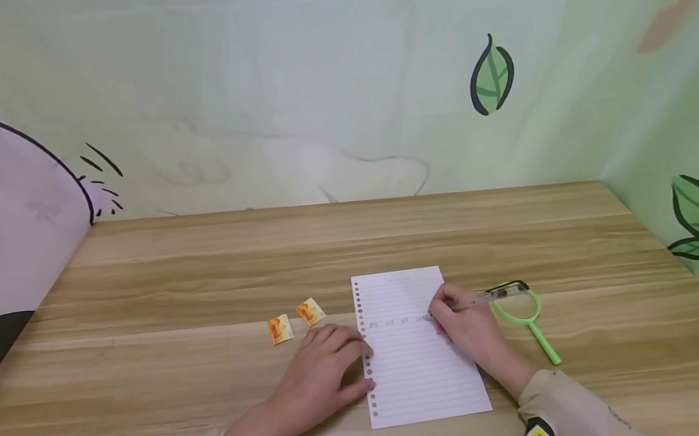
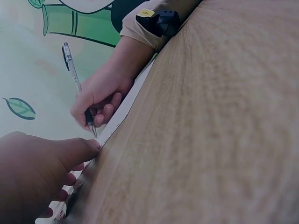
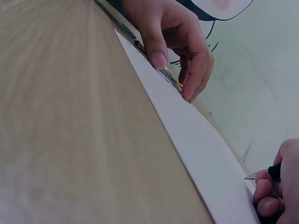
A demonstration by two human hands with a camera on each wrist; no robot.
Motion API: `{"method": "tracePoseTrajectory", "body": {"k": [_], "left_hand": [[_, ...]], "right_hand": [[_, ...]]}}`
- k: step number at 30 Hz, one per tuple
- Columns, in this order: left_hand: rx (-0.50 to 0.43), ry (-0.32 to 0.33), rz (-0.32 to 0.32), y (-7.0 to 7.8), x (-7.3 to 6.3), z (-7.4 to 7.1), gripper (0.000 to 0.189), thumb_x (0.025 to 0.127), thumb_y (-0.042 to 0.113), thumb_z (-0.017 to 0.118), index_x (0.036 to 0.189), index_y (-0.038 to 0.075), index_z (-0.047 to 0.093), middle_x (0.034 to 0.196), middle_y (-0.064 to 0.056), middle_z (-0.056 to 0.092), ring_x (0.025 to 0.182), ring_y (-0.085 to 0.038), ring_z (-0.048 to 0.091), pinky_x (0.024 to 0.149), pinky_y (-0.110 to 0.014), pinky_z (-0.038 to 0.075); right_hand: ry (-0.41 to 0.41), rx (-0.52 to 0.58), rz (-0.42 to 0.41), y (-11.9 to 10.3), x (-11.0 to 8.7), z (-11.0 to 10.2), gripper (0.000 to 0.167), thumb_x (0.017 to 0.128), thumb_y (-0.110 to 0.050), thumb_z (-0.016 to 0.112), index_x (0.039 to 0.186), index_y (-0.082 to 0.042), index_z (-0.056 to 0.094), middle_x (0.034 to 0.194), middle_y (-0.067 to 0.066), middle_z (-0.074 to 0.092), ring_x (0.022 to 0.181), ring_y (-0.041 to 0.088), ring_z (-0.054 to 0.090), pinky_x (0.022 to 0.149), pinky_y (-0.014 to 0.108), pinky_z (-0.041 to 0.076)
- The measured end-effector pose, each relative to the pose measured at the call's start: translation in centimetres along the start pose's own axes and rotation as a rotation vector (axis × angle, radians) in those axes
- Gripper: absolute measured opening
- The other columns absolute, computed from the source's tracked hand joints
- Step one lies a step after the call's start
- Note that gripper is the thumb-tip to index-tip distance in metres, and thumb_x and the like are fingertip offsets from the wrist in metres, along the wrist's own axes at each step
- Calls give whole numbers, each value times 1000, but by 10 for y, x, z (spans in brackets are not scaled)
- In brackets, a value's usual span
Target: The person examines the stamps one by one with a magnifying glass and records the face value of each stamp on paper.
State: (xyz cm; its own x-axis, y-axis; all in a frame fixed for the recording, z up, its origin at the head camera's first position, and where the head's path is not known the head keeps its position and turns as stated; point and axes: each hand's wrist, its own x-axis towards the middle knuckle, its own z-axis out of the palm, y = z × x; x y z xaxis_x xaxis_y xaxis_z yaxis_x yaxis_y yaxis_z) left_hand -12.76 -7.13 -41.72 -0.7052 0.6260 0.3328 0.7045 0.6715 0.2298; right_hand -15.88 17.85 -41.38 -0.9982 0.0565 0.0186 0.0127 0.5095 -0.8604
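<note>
A lined sheet of paper (image 1: 421,372) with punched holes down its left edge lies on the wooden table (image 1: 202,267). My right hand (image 1: 470,326) grips a clear pen (image 1: 486,297) with a black cap end, its tip on the sheet. A row of small handwritten marks runs leftward from the tip; they are too small to read. At the sheet's left edge my left hand (image 1: 322,368) rests with fingertips and thumb touching the paper. The right wrist view shows that thumb (image 3: 157,53) on the holed edge and the pen tip at the lower right.
Two small orange and yellow cards (image 1: 281,329) lie left of the sheet, just beyond the left hand. A green magnifying glass (image 1: 545,343) lies right of the sheet, its ring partly behind the pen. A printed backdrop (image 1: 312,95) rises behind the table.
</note>
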Motion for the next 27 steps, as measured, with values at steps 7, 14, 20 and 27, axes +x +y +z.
{"method": "tracePoseTrajectory", "body": {"k": [7,14,20,27], "left_hand": [[6,3,-3,0,0,-1,36,78,43,74,105,20,67,113,4,62,109,-16,54,100,-38,41],[23,17,17,0,-1,-3,36,78,42,74,105,19,68,112,2,63,108,-16,55,99,-37,42],[39,50,47,-1,-1,-2,35,77,39,76,103,17,68,110,0,63,106,-17,56,97,-36,43],[44,71,57,0,-1,-3,35,77,38,77,103,17,68,109,0,63,105,-16,56,97,-36,43]], "right_hand": [[-8,-13,-15,-2,1,0,14,88,-7,52,76,-4,58,55,1,51,47,11,44,46,22,36],[-18,23,-19,-3,0,-1,16,93,-11,53,81,-4,59,55,1,50,47,12,45,47,22,37],[-64,87,-51,-2,-1,-3,11,94,-11,54,91,0,57,54,2,48,42,12,45,44,21,37],[-58,-36,-31,-5,-4,-12,11,92,-19,60,97,-9,58,57,2,51,46,13,48,46,21,36]]}}
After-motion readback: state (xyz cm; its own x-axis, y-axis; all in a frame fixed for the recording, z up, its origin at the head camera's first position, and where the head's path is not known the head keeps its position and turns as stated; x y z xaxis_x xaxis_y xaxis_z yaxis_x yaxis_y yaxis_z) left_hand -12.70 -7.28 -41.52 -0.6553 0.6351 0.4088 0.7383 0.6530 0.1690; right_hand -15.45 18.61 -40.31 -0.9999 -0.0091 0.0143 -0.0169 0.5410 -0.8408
